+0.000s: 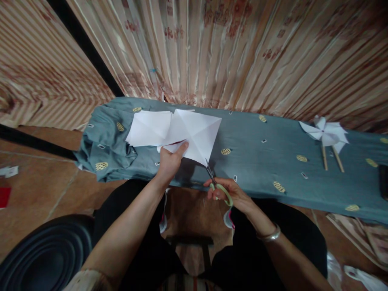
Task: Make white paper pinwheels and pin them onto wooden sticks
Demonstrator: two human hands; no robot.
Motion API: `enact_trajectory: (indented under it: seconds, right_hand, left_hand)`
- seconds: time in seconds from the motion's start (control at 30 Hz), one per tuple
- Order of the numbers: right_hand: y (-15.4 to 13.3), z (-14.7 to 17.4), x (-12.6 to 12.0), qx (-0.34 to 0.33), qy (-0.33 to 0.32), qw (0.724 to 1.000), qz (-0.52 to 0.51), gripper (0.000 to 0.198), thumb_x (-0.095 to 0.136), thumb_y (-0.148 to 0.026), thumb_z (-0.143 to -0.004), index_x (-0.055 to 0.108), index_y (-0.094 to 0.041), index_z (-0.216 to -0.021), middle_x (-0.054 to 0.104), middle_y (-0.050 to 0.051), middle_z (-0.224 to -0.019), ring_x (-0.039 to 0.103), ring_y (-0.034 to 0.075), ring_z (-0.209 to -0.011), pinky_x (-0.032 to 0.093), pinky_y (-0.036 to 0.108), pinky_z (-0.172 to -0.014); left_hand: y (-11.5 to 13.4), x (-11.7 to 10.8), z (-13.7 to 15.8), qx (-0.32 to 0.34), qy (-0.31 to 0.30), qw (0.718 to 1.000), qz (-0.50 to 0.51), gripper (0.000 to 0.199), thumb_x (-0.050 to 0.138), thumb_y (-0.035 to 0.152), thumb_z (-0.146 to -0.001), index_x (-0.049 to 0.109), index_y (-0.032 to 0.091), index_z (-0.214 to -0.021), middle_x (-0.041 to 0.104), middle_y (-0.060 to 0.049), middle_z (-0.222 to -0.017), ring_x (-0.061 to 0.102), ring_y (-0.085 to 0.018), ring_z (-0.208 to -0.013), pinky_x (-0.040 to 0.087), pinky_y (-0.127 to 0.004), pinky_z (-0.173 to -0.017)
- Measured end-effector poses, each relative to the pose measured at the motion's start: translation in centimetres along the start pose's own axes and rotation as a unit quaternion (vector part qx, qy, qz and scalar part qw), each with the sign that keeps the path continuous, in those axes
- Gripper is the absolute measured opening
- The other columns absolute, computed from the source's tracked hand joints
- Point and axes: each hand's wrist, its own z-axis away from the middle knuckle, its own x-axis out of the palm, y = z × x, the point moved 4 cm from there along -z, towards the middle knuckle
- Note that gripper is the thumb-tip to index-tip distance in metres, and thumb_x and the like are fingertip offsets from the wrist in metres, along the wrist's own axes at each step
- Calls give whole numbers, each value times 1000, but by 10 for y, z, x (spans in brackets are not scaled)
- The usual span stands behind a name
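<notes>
Left hand (pixel 169 163): grasping a creased white sheet (pixel 201 131), thumb on top, close to a slit running in from the left corner.
Right hand (pixel 235 190): gripping green-handled scissors (pixel 211 173) just nearer the person than the creased sheet; the blade tips meet its near corner.
Creased sheet: squarish, lying over the surface (pixel 242 155), fold lines crossing at its middle.
Paper stack (pixel 150 127): several white pieces immediately left of the creased sheet, edges uneven.
Pinwheels (pixel 329 135): white and overlapping, well to the right of the creased sheet, two sticks pointing back toward the person.
Black round thing (pixel 45 250): ringed, on the near left of the creased sheet; whether a basin or a seat, I cannot tell, nor if it holds anything.
Surface: long and narrow under the creased sheet, draped in blue-green cloth with yellow motifs, bunched at the left end.
Curtain (pixel 194 60): pleated, beige with reddish patterns, beyond the creased sheet.
Floor (pixel 68 178): brown tile, lower than the creased sheet, with a red piece (pixel 4 197) far to its left.
</notes>
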Motion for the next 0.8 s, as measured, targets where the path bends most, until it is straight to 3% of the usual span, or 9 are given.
enact_trajectory:
  seconds: [0.4,0.8]
  right_hand:
    - [0,-4,-1,-14,15,999,-32,60,69,-66,-72,67,-14,-101,68,4,-71,55,12,-59,42,25,-56]
    - [-2,-3,-1,-14,17,999,-33,59,69,-65,-73,66,-12,-100,68,5,-72,54,12,-59,42,26,-55]
  left_hand:
    - [-7,3,6,-36,-5,999,-8,40,81,36,-62,73,11,-92,76,-12,-99,69,-25,-94,54,-35,-89]
    - [-8,3,6,-32,-9,999,-13,39,80,36,-62,73,11,-91,76,-12,-98,69,-25,-93,53,-36,-89]
